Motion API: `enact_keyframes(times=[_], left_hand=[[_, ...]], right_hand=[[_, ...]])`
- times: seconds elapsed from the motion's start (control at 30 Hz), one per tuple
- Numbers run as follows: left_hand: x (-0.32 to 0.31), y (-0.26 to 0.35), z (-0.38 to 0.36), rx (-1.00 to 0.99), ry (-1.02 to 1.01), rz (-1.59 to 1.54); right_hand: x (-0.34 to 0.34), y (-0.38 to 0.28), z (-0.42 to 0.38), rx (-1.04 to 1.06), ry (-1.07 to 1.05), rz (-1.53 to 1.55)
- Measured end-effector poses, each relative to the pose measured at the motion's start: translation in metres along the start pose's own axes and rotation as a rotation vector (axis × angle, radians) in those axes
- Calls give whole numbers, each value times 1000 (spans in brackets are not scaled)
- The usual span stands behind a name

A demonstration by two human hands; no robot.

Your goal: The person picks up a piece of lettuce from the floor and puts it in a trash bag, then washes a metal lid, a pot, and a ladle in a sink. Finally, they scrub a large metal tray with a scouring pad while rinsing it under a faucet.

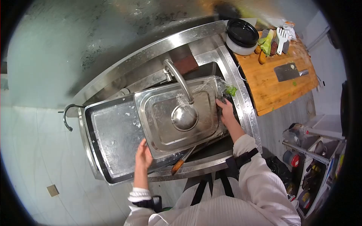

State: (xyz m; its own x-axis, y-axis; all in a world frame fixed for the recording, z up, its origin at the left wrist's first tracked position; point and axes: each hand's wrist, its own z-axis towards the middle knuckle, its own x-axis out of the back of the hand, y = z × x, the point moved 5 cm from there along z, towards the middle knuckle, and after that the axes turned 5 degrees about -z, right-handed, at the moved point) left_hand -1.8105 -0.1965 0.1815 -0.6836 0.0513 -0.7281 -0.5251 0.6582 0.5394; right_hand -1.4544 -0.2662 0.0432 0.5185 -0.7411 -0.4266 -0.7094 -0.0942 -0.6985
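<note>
A rectangular steel lid [166, 139] with a round domed handle [184, 117] lies under the curved faucet [180, 77], and water runs onto it. My left hand [143, 155] grips its lower left corner, with the fingertips at the edge. At the right edge my right hand [226, 110] holds the lid, its fingers partly over the rim. To the left, a shallow steel tray [117, 139] extends beneath the lid. A tool with a wooden handle [177, 167] sticks out below the lid. Green leaves [231, 90] lie by the upper right corner.
On the right stands a wooden cutting board [271, 83] with a cleaver [286, 72], a white slotted spatula [281, 39] and vegetables. A white container with a black lid [242, 33] is beside it. Farther right is a storage rack [313, 154]. A black hooked pipe [67, 116] rises at left.
</note>
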Motion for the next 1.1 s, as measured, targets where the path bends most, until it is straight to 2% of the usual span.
enact_keyframes(times=[0.03, 0.07, 0.1, 0.13, 0.17, 0.23, 0.27, 0.33, 0.4, 0.47, 0.5, 0.53, 0.6, 0.67, 0.7, 0.77, 0.8, 0.83, 0.9, 0.93, 0.97, 1.0, 1.03, 1.1], left_hand=[[4, 6, 14, 76, -49, 173], [0, 9, 26, 153, -100, 346], [-5, 7, 37, 149, -101, 348], [-6, 2, 48, 119, 100, 570], [-4, 0, 53, 89, 306, 789], [-1, -9, 71, 11, 318, 612], [-2, -19, 76, -18, 331, 563], [-10, -39, 82, -51, 338, 520], [-33, -47, 79, -75, 359, 474], [-33, -61, 80, -108, 347, 508], [-30, -66, 78, -139, 332, 546], [-20, -67, 78, -149, 394, 629], [-31, -62, 75, -173, 362, 590], [-40, -58, 68, -199, 395, 596], [-39, -55, 62, -195, 400, 606], [-39, -42, 57, -264, 496, 701], [-42, -41, 60, -315, 461, 525], [-42, -45, 63, -312, 456, 522], [-37, -57, 66, -333, 461, 475], [-29, -62, 66, -321, 480, 469], [-29, -65, 64, -316, 471, 470], [-25, -66, 59, -296, 523, 428], [-21, -66, 51, -274, 581, 389], [-26, -53, 38, -257, 525, 418]], right_hand=[[-6, -6, 5, -2, -6, 0], [-12, -16, 9, 104, 20, -150], [-19, -26, 12, 211, 47, -300], [-28, -39, 6, 295, 125, -565], [-33, -37, 5, 293, 124, -566], [-51, -58, -14, 860, 368, -1049], [-59, -58, -27, 950, 294, -1075], [-75, -34, -51, 940, 54, -1170], [-91, -13, -91, 909, -196, -1058], [-122, 2, -132, 990, -586, -1074], [-142, 6, -151, 996, -676, -1274], [-155, 3, -153, 1060, -654, -1285], [-164, -10, -131, 1134, -626, -1296], [-159, -13, -79, 958, -500, -1173], [-149, -7, -66, 950, -499, -1164], [-108, -15, -37, 880, -218, -1191], [-96, -9, -48, 908, -214, -1203], [-85, 5, -71, 930, -214, -1219], [-100, 31, -117, 973, -434, -1081], [-111, 28, -131, 968, -428, -1081], [-126, 23, -144, 954, -513, -1114], [-131, 20, -150, 937, -596, -1147], [-123, 17, -139, 932, -585, -1148], [-88, 6, -86, 812, -238, -1266]])
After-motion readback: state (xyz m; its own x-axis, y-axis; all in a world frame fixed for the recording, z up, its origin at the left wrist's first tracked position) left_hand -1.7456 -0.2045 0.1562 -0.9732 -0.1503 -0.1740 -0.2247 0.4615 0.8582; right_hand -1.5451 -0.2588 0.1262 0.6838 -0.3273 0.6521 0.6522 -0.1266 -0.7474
